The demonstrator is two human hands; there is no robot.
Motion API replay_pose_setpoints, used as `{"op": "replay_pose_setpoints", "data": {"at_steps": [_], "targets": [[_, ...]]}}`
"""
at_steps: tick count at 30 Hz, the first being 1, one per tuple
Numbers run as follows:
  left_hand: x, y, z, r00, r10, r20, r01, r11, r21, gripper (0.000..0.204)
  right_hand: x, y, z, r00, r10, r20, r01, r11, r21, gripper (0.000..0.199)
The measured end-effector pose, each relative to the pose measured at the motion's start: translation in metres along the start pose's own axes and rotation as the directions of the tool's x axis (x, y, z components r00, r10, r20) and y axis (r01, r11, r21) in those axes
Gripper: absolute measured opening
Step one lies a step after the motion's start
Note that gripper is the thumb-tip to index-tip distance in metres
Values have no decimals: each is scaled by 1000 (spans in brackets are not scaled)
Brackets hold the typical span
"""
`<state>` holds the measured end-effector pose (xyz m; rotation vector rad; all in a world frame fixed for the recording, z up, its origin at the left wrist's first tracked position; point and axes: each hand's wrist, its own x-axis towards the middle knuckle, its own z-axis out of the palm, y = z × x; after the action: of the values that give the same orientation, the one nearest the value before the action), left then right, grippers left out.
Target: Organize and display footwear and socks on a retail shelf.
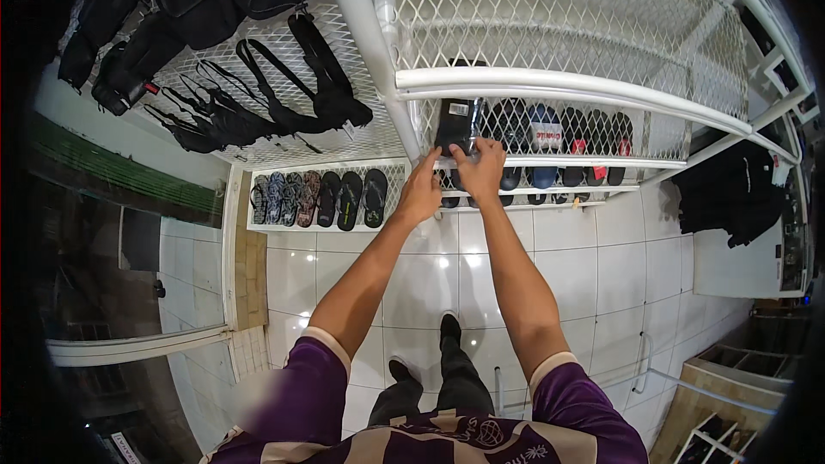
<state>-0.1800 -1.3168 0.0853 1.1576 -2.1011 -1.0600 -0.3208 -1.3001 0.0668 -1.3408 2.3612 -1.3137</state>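
A flat black packet [457, 131] in shiny clear plastic, with a small white label near its far end, is at the corner of the white mesh shelf [550, 82]. My left hand [422, 189] is closed on its near left corner, fingertips at the edge. On the near right side, my right hand [481, 167] pinches the same packet, thumb on top and fingers bent along the plastic. The fingers underneath are hidden. Both forearms reach straight forward, close to the shelf's front rail.
Slides and sandals [544, 133] stand on a rack beneath the mesh. Flip-flops [348, 199] line a low white shelf to the left. Black bags [193, 4] hang at upper left. A white post [365, 26] rises beside my hands; black clothing [730, 193] hangs at right.
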Motion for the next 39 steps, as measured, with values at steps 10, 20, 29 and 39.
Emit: {"op": "replay_pose_setpoints", "data": {"at_steps": [10, 20, 29, 39], "targets": [[-113, 26, 5, 980, -132, 146, 191, 816, -545, 48, -113, -25, -170, 972, 201, 122, -222, 614, 758, 26], [-235, 88, -26, 760, -84, 644, 643, 241, -727, 49, -300, -51, -325, 904, 146, 402, -381, 705, 599, 34], [-410, 95, -37, 717, -88, 691, 674, 339, -656, 36, -508, -86, -334, 683, 728, -57, -383, 424, 821, 59], [-539, 112, -11, 579, -7, 815, 753, 389, -531, 40, -712, -128, -339, 461, 857, -231, -405, 435, 804, 50]]}}
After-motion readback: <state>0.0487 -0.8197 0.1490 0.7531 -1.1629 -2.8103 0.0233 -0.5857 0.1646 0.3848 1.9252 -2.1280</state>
